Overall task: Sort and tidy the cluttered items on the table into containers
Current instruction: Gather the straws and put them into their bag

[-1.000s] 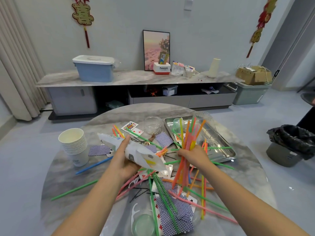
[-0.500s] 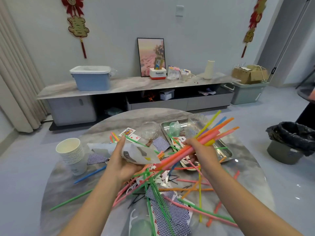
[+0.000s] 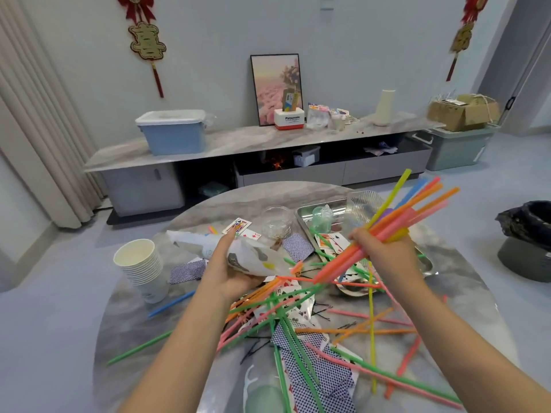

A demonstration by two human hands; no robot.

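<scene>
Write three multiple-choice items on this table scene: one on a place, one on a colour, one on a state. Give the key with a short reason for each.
1. Where does the stack of paper cups stand?
A. at the table's left edge
B. inside the metal tray
C. on the floor

2. What colour is the lone straw lying right below the cups?
A. yellow
B. blue
C. pink

3. What is the right hand doing?
A. resting flat on the table
B. hanging empty
C. gripping a bundle of straws

Key: 1 A, the cups stand on the marble left of the left hand. 2 B, it is plainly blue. 3 C, the fingers close around the raised bundle.
</scene>
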